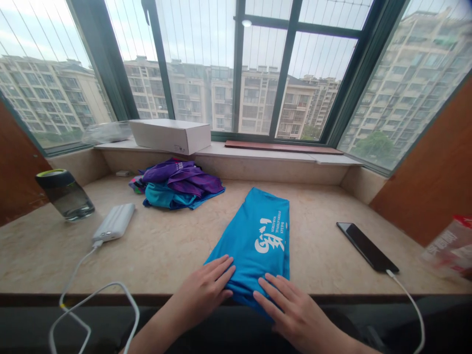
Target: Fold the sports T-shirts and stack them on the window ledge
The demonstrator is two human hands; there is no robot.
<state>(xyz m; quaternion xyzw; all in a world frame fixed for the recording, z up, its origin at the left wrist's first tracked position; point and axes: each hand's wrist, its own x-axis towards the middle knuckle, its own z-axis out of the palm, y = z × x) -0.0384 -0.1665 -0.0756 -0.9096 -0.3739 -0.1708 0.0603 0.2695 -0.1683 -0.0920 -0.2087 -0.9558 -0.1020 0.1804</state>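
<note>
Blue garment (254,241) flat under two hands at the counter's edge

It lies folded on the stone counter (313,211), directly before the person, with white lettering face up. Both hands rest on its near end, covering part of it: the left hand (208,285) on the left corner, fingers extended close together; the right hand (295,307) on the right, fingers straight and slightly spread, its thumb out of sight. Between them the cloth dips past the front edge.

Counted: one bottle (66,196), one power bank (115,223), one phone (367,246) and two white cables (114,283), one plugged into each device. Beyond the garment, to the left, sits one clothes pile (180,184), purple and blue; its pieces are too tangled to count. Behind it, one white box (169,136) stands on the sill (217,149), blocking the window's lower part. One plastic bag (452,248) lies at far right, past the phone.
</note>
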